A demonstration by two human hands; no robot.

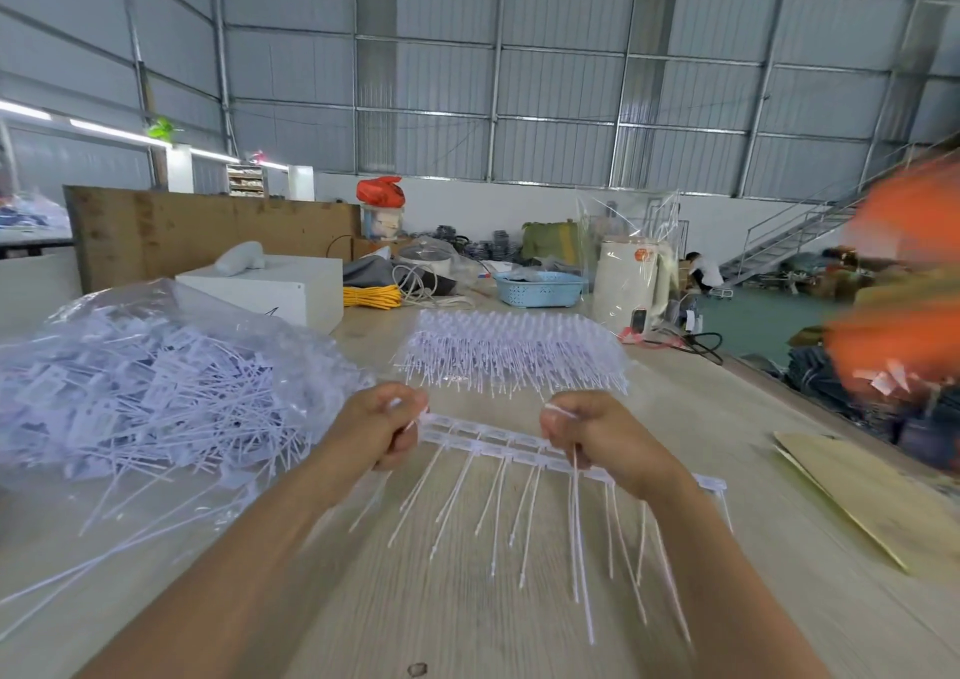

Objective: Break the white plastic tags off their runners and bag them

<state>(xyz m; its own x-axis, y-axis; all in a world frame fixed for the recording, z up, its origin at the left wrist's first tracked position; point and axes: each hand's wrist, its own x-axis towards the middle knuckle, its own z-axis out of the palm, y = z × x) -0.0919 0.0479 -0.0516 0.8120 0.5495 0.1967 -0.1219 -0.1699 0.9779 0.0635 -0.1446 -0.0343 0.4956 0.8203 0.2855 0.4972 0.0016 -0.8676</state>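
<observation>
Head view: both forearms reach forward over a pale wooden table (pixel 467 626); a strip of white tags (pixel 498 442) is held between the hands, above the tabletop.
Risk, scatter: a sharp twist could probably fling freed tags off the table's right edge, since the strip hangs clear of any container.
Risk, tangle: the long thin tails (pixel 576 548) hang loose below the runner and fan out; they could snag one another or the hands as pieces come away.
Risk, incomplete break: the strip's right end (pixel 711 482) sticks out past the right hand, so tags there may stay attached unless the grip is moved.
Risk, bag spill: the clear bag (pixel 171 382) at left lies open and heaped; tags already poke out of its near side and more could slide onto the table.
Left hand (pixel 382 426): fingers curled round the strip's left end, thumb on top, knuckles facing away.
Right hand (pixel 589 431): fingers curled round the runner partway along, wrist bent slightly inward.
Task item location: held strip between the hands; unbroken stock (pixel 514 351) stacked on the table beyond them; loose tags in the bag at left.
Image quality: motion blur at the right edge; fine grip detail cannot be told.
</observation>
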